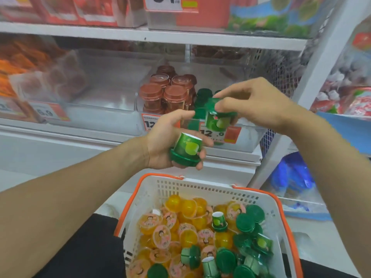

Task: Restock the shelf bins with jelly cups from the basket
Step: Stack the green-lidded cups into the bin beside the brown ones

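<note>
The green jelly cup (218, 120) in the right hand (255, 105) hangs just in front of the clear shelf bin (249, 135), pinched from above between thumb and fingertips. A second green cup (185, 150) lies upside down in the left hand (170, 143), cradled by curled fingers, lid toward the floor. More green cups (203, 96) already stand in the bin, right beside stacks of brown jelly cups (170, 91).

The grip on the top cup looks thin to me: only fingertips on a slick lid. If it slips, it would likely drop onto the shelf edge or back into the basket (202, 189). The two hands are very close together, so a bump between the two cups could knock one loose. Setting a cup on an uneven stack might also topple the green ones into the brown stacks, which stand touching them.

Below, the white basket with its orange rim sits well stocked with yellow jelly cups (186, 207) on the left and green ones (247, 221) on the right, many lying on their sides. Orange price tags (218, 134) hang along the bin's front, partly hidden by the hands. To the left is another clear bin (104, 109) with blurred packets in it. The white shelf post (313, 77) stands close on the right, narrowing the room for that arm.
</note>
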`<state>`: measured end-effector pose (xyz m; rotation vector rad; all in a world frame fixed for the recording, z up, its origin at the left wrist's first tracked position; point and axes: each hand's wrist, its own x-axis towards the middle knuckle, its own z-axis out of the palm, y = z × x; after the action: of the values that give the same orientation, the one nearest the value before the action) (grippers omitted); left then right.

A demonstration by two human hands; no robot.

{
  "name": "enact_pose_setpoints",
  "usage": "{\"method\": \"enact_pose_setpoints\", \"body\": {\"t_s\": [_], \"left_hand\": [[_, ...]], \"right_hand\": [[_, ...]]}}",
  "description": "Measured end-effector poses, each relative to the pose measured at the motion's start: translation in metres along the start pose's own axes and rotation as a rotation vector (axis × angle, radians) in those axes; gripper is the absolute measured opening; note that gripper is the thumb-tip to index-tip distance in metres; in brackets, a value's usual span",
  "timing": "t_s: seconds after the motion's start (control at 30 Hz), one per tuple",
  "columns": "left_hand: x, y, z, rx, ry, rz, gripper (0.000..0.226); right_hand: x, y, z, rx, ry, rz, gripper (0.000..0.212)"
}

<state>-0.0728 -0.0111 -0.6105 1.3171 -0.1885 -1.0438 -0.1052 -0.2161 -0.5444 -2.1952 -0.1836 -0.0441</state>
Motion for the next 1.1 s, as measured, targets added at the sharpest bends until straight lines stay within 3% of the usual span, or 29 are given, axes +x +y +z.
{"method": "enact_pose_setpoints", "body": {"t_s": [0.13, 0.2, 0.27, 0.37, 0.63, 0.77, 1.1], "left_hand": [[0.019, -0.014, 0.009, -0.046, 0.037, 0.023, 0.051], [0.027, -0.020, 0.013, -0.047, 0.063, 0.005, 0.043], [0.031, -0.026, 0.014, -0.019, 0.097, -0.016, 0.038], [0.037, -0.037, 0.015, 0.017, 0.174, -0.048, 0.036], [0.049, -0.045, 0.015, 0.003, 0.272, -0.106, 0.041], [0.051, -0.043, 0.016, -0.022, 0.293, -0.119, 0.037], [0.051, -0.044, 0.016, -0.038, 0.294, -0.133, 0.043]], "right_hand": [[0.018, 0.011, -0.021, -0.305, 0.294, 0.071, 0.026], [0.027, 0.018, -0.026, -0.469, 0.324, 0.112, 0.034], [0.037, 0.026, -0.026, -0.574, 0.279, 0.121, 0.045], [0.049, 0.035, -0.023, -0.716, 0.084, 0.173, 0.057], [0.069, 0.047, -0.019, -0.935, -0.148, 0.330, 0.045], [0.072, 0.053, -0.006, -0.986, -0.208, 0.392, 0.023], [0.077, 0.049, -0.006, -0.913, -0.340, 0.499, 0.022]]}}
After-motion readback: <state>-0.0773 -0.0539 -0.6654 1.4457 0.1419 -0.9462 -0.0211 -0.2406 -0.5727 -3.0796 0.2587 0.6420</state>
